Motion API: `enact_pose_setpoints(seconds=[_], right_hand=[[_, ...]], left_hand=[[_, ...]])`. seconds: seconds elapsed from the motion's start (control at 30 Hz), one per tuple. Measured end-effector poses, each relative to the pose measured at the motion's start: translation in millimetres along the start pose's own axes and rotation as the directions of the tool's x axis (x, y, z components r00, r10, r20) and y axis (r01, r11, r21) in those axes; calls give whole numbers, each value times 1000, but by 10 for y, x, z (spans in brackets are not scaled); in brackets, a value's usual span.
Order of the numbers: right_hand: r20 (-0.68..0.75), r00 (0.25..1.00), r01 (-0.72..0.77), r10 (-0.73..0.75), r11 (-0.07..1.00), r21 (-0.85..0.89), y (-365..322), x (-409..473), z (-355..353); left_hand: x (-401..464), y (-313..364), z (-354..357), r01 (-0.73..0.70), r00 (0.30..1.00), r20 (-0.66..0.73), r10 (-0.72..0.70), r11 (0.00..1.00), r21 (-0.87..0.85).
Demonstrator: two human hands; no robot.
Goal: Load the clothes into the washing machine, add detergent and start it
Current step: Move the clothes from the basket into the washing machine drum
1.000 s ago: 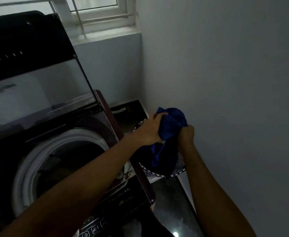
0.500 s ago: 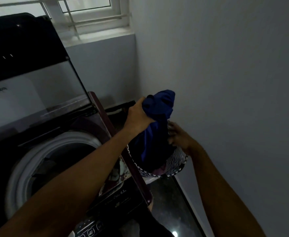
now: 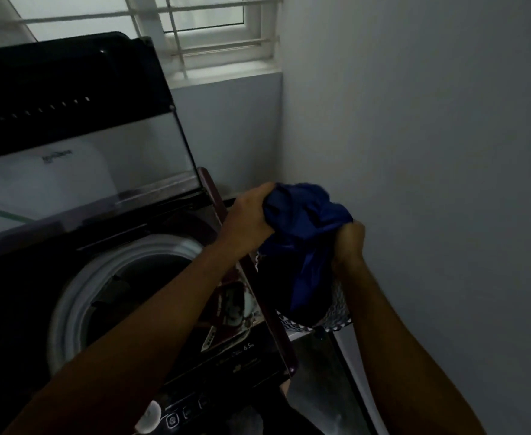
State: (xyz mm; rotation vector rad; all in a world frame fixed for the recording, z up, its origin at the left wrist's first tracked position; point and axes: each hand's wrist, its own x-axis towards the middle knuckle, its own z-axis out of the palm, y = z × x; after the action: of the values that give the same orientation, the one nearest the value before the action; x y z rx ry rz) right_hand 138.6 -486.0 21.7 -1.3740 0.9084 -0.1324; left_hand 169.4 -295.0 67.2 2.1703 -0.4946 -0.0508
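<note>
Both hands, left hand (image 3: 245,222) and right hand (image 3: 349,243), now grip the blue garment (image 3: 305,227) again, bunched above the basket (image 3: 339,312), ready for the drum (image 3: 126,277) beside the left hand.

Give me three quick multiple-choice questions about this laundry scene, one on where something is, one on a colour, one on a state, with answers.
1. Where is the basket relative to the washer?
A. To its right, by the wall
B. On its lid
C. Inside the drum

2. What colour is the cloth being held?
A. Red
B. Blue
C. White

3. How is the washer's lid?
A. Shut
B. Raised open
C. Taken off

Answers:
1. A, the basket sits between the washer's right side and the wall.
2. B, the bunched cloth is deep blue.
3. B, the lid stands up behind the exposed drum, while the left hand and right hand both grip the cloth.
</note>
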Motion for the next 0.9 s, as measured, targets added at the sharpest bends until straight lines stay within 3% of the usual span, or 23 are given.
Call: enact_pose_setpoints(seconds=[0.07, 0.17, 0.27, 0.4, 0.57, 0.63, 0.73, 0.83, 0.9], right_hand=[[108, 994, 0, -8, 997, 72, -125, -67, 188], [291, 953, 65, -88, 994, 88, -270, -354, 544], [502, 849, 132, -161, 987, 93, -306, -781, 855], [664, 746, 35, -60, 998, 52, -241, -1234, 1374], [780, 622, -20, 71, 997, -75, 78, -1632, 1868], [795, 597, 7, 110, 990, -142, 246, -1685, 2041], [779, 607, 127, 154, 950, -286, 535, -1750, 2218], [794, 570, 254, 211, 874, -415, 920, -1682, 2263], [742, 587, 319, 325, 749, -581, 1163, -1595, 2225]], left_hand=[[-173, -174, -59, 80, 996, -40, -80, 997, 2], [-424, -310, -282, 259, 948, -159, -277, 957, -128], [-739, -428, -565, 307, 880, -291, -375, 917, -255], [-1208, -700, -807, 342, 787, -380, -486, 856, -387], [-1691, -1018, -1015, 453, 673, -457, -582, 812, -367], [-1823, -1156, -1045, 512, 657, -416, -628, 777, -365], [-1973, -1321, -1047, 608, 637, -238, -734, 667, -430], [-2076, -1410, -1035, 714, 634, -94, -767, 628, -308], [-2089, -1435, -1027, 757, 635, -20, -772, 627, -185]])
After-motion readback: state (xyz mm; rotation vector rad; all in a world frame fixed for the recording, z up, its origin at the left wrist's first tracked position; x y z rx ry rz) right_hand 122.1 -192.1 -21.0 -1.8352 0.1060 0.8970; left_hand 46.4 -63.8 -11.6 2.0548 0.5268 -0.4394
